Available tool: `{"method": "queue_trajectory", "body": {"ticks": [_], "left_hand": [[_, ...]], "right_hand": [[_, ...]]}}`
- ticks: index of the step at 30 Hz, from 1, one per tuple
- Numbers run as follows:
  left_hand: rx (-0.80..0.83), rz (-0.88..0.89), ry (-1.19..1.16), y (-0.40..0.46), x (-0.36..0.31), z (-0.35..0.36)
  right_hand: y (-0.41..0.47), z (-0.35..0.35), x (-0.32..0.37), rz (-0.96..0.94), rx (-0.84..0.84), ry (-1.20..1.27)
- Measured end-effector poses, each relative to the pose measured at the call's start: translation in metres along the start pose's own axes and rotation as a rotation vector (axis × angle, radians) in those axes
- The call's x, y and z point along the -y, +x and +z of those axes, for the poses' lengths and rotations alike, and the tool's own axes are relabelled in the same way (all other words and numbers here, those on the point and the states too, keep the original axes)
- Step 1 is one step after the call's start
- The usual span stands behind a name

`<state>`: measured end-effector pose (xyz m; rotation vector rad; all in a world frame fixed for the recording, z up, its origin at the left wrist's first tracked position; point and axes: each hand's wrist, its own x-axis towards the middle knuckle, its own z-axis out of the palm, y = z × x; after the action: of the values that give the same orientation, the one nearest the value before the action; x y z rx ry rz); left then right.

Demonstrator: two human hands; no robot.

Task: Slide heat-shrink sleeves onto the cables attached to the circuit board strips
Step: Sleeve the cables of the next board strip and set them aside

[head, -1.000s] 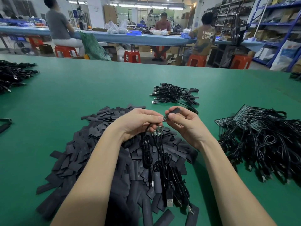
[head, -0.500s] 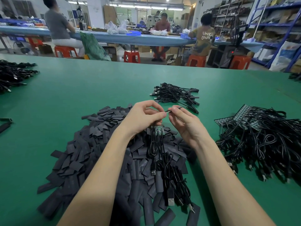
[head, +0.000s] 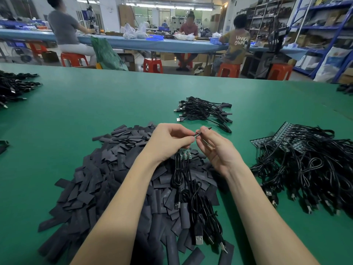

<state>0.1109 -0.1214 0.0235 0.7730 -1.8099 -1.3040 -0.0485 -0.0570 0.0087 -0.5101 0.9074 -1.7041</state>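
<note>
Black sleeves heap beneath your raised hands: left hand pinches the circuit strip, cables dangling; right hand pinches one cable end at fingertip level.

Bare forearms, no sleeves, no rings.

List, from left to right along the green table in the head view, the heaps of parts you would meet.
Black cables at the left edge → flat sleeve heap → small cable bundle → tangled cables with board strips.
</note>
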Motion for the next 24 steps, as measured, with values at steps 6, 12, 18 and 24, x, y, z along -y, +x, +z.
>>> {"method": "queue_trajectory", "body": {"ticks": [6,12,18,24], "left_hand": [[0.007,0.047,0.014,-0.0008,0.0023,-0.0006],[0.0,0.044,-0.057,-0.0009,0.0054,-0.0023],[-0.015,0.033,-0.054,-0.0009,0.0071,-0.0025],[-0.01,0.031,-0.059,-0.0005,0.0092,-0.0013]], "right_hand": [[0.0006,-0.0019,0.0007,-0.001,0.054,-0.062],[0.0005,0.0015,-0.0002,0.001,0.093,-0.073],[0.0004,0.0007,-0.0001,-0.011,0.108,-0.138],[-0.0014,-0.0004,0.0017,-0.047,0.139,-0.216]]}}
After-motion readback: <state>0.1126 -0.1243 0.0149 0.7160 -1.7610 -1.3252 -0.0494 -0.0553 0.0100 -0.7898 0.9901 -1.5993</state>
